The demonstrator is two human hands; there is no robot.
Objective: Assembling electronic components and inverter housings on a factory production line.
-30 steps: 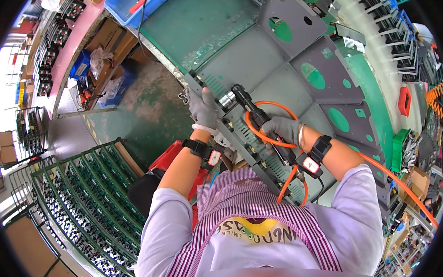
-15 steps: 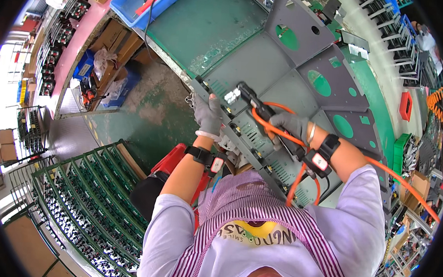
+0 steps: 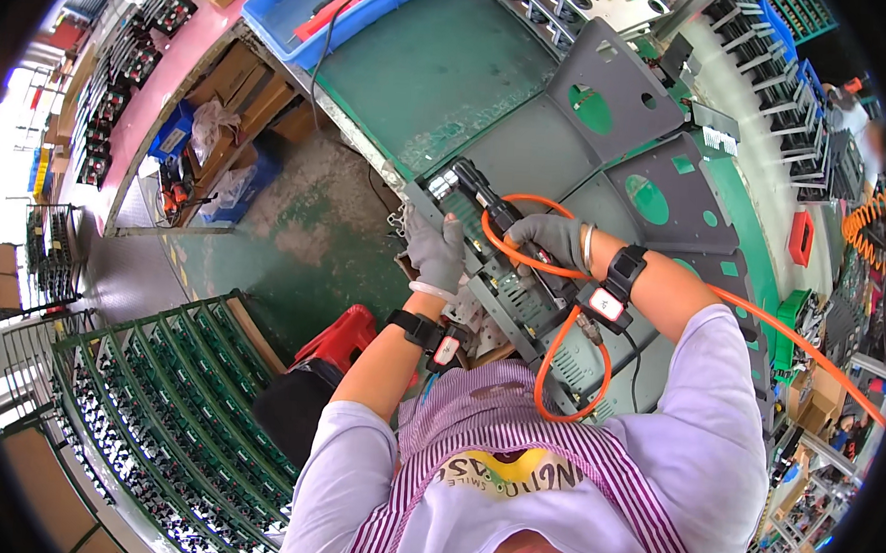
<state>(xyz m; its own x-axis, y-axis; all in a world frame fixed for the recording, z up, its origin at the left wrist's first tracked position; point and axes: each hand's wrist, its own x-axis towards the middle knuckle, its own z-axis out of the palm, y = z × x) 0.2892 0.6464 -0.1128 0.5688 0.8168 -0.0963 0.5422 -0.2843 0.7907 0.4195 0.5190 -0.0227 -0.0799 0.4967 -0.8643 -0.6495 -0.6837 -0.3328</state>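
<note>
Black power tool [image 3: 483, 189], rigid and probably heavy, sits over the grey metal panels [image 3: 526, 139], best held round its body, where my right hand [image 3: 553, 239] is clasped, though whether my left hand [image 3: 436, 253] grips their edge I cannot tell.

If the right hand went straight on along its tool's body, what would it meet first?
Following the black tool in the right hand, the line runs over the green worktop and probably meets the blue tray first; heights are hard to judge.
</note>
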